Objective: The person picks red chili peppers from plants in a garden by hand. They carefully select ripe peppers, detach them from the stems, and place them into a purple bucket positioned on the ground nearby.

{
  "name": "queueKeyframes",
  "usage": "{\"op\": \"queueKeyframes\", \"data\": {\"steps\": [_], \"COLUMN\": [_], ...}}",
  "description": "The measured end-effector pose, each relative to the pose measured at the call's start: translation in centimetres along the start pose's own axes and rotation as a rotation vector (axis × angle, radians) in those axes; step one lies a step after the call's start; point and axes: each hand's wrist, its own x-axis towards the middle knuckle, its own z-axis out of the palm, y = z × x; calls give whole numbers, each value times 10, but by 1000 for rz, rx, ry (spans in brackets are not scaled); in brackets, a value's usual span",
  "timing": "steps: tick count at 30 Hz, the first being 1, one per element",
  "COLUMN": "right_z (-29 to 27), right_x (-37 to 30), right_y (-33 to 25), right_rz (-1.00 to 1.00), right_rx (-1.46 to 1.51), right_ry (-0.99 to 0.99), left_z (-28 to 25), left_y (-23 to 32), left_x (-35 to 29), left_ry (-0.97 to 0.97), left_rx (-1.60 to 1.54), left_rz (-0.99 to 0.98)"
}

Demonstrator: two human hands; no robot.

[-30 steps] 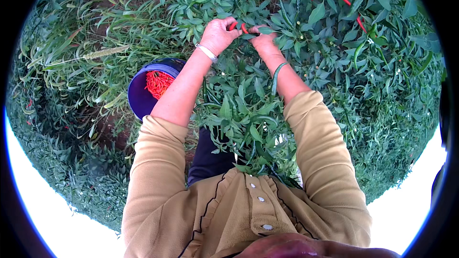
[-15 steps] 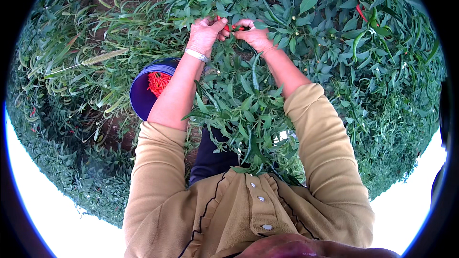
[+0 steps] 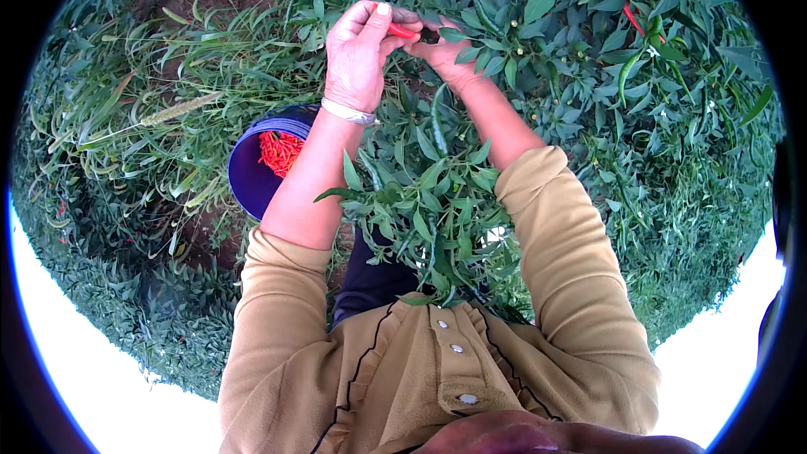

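Red chili peppers show in my left hand (image 3: 355,55), whose thumb and fingers are closed round them; one red chili pepper (image 3: 402,31) sticks out toward the right hand. A pale bracelet (image 3: 347,112) circles my left wrist. My right hand (image 3: 450,59) is close beside it among the leaves of a pepper plant (image 3: 437,176). Its fingers are bent together and partly hidden by leaves and shadow, so what they grip cannot be made out. Green chili peppers (image 3: 439,122) hang on the plant below the hands.
A blue bucket (image 3: 244,170) with red chili peppers (image 3: 280,151) inside stands left of my left forearm. Tall grass (image 3: 181,109) grows beyond it. More pepper plants crowd the right side, with a long red chili pepper (image 3: 630,17) at the upper right. Leaves reach up to my shirt.
My left hand has moved up and now shows its back more, with a red chili pepper poking out of it. The right hand has shifted slightly up and left, deeper among leaves.
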Motion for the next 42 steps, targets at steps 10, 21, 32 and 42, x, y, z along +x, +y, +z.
{"op": "queueKeyframes", "data": {"steps": [10,21,32,42], "right_z": [-9,-12,-16,-108], "right_x": [1,0,4,-51], "right_y": [18,6,-24,-172], "right_rz": [-238,-464,-215,-334], "right_rx": [-198,-404,-405,535], "right_ry": [192,156,349,765], "left_z": [-21,-30,-6,51], "left_y": [-31,-74,-28,78], "left_x": [22,52,32,31], "left_ry": [-35,45,-87,-545], "left_rx": [482,547,107,-116], "left_rz": [-440,-178,-555,-498]}}
